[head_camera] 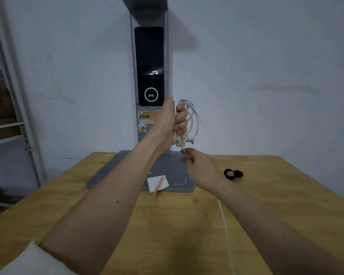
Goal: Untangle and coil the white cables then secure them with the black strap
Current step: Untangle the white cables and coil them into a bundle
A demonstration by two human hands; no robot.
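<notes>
1. The left arm reaches forward and up from the near left, forearm bare, with the left hand [172, 121] raised above the far edge of the table [127, 225], in front of a grey upright device [149, 66].
2. The left hand's fingers [181, 120] are curled tight around a bundle of white cables [193, 124], thumb side up, back of the hand turned left.
3. The coil stands roughly upright: its long axis runs top to bottom through the fist, loops bulging out to the right of the hand, and a bunch of turns showing below the fist.
4. A cable plug end [191, 140] hangs at the lower right of the coil.
5. The right arm comes in from the near right corner, forearm low over the table, with the right hand [201, 167] just below the coil.
6. The right hand's fingertips [187, 155] are pinched together on a single white strand leading up into the bundle.
7. A loose length of white cable [225, 231] runs under the right forearm towards the near edge of the table, lying almost straight front to back.
8. The black strap [233, 174] lies curled on the table towards the far right, apart from both hands.
9. A white paper slip [157, 183] with a pink stick [158, 186] on it sits on the near edge of the device's grey base [111, 175], which rests at the far middle of the table.
</notes>
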